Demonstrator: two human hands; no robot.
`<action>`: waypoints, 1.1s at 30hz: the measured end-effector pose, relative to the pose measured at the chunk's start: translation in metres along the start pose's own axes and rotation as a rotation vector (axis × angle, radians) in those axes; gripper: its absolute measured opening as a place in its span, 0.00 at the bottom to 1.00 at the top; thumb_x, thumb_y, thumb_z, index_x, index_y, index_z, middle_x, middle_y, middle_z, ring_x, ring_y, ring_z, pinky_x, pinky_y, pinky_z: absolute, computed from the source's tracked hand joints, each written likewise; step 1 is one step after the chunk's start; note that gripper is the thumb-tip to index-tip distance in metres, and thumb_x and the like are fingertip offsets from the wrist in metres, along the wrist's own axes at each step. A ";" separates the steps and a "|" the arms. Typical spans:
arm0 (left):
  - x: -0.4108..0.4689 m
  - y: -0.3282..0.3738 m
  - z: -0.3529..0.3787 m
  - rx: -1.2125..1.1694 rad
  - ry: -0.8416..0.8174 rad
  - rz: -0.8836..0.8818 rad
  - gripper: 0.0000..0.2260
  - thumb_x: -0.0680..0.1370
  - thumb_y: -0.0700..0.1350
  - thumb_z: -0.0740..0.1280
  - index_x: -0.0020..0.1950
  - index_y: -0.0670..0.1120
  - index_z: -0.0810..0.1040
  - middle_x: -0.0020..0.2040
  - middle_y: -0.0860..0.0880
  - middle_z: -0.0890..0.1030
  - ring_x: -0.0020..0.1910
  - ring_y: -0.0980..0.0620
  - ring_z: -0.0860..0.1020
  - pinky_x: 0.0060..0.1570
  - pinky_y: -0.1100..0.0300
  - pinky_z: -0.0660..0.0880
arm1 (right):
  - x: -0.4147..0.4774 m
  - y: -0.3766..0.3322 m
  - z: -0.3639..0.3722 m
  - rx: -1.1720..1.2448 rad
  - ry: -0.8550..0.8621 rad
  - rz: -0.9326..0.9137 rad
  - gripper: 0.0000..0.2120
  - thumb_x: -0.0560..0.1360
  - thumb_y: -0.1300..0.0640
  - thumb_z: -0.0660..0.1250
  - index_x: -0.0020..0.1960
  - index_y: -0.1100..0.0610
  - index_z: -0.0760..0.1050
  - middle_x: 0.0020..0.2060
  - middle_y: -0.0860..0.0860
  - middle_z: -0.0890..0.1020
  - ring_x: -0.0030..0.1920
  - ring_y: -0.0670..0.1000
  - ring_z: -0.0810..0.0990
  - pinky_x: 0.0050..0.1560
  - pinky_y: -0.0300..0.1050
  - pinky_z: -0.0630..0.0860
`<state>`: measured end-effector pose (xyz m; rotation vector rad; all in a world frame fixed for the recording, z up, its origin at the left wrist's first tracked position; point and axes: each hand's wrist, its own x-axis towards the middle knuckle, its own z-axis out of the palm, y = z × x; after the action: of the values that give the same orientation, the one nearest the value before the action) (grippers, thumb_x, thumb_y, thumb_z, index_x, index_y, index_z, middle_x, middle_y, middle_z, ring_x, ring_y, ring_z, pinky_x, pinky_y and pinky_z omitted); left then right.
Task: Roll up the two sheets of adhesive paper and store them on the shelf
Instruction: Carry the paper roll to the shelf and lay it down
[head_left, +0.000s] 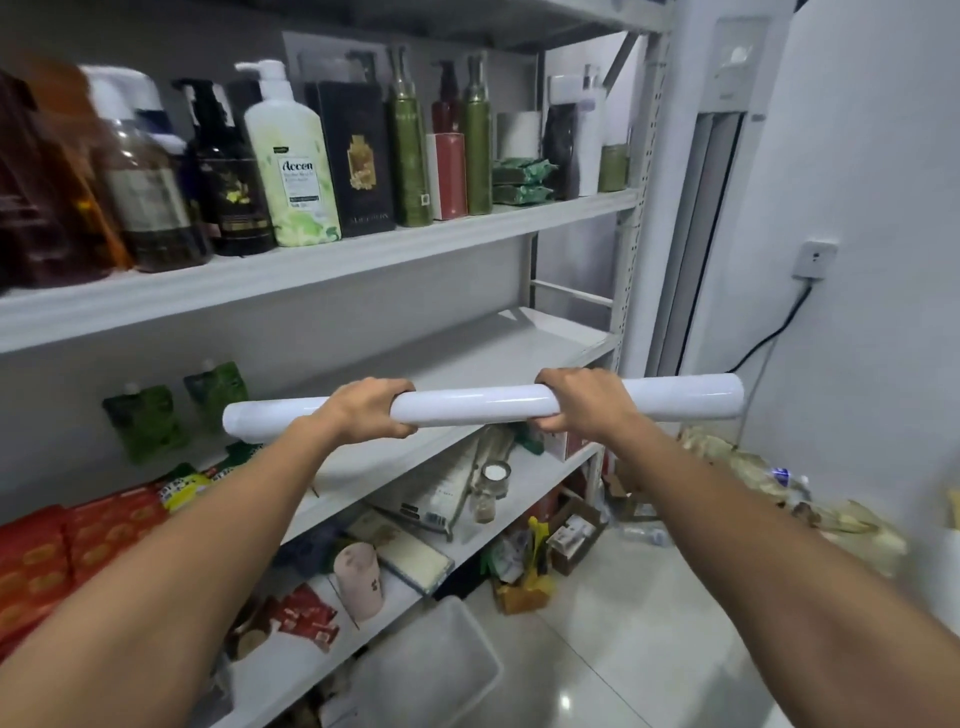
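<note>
A white roll of adhesive paper (478, 406) lies level in the air in front of the middle shelf (467, 358). My left hand (370, 409) grips the roll left of its middle. My right hand (581, 399) grips it right of the middle. Both ends of the roll stick out past my hands. The right end reaches beyond the shelf's upright post (636, 291). The roll hangs just ahead of the shelf's front edge and does not rest on it. I see only one roll.
The upper shelf (311, 262) holds several bottles. Green pouches (150, 421) and red boxes (57, 556) fill the middle shelf's left part; its right part is bare board. Lower shelves hold mixed goods. Boxes and bags lie on the tiled floor (649, 623). A wall socket (813, 260) is at right.
</note>
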<state>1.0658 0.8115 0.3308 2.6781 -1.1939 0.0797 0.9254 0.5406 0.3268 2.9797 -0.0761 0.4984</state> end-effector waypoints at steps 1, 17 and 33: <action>0.009 -0.005 0.002 0.004 0.001 -0.001 0.14 0.67 0.55 0.69 0.51 0.55 0.74 0.45 0.56 0.78 0.44 0.51 0.75 0.38 0.58 0.69 | 0.007 0.002 0.006 0.000 0.000 0.002 0.20 0.69 0.40 0.67 0.55 0.50 0.72 0.47 0.47 0.81 0.44 0.51 0.79 0.43 0.46 0.75; 0.169 -0.096 0.055 -0.012 -0.019 -0.130 0.18 0.70 0.55 0.69 0.57 0.53 0.72 0.54 0.51 0.79 0.52 0.48 0.76 0.43 0.58 0.67 | 0.190 0.058 0.120 -0.036 0.000 -0.049 0.18 0.69 0.40 0.65 0.53 0.49 0.73 0.45 0.47 0.81 0.44 0.52 0.79 0.50 0.47 0.67; 0.262 -0.137 0.110 0.021 0.007 -0.239 0.16 0.68 0.52 0.70 0.54 0.52 0.74 0.51 0.52 0.80 0.49 0.49 0.78 0.48 0.57 0.74 | 0.300 0.108 0.222 0.037 0.027 -0.178 0.21 0.70 0.40 0.65 0.57 0.51 0.73 0.47 0.50 0.81 0.45 0.54 0.79 0.50 0.47 0.67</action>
<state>1.3393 0.6868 0.2353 2.8133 -0.8667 0.0647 1.2728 0.3969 0.2289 2.9762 0.2014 0.5224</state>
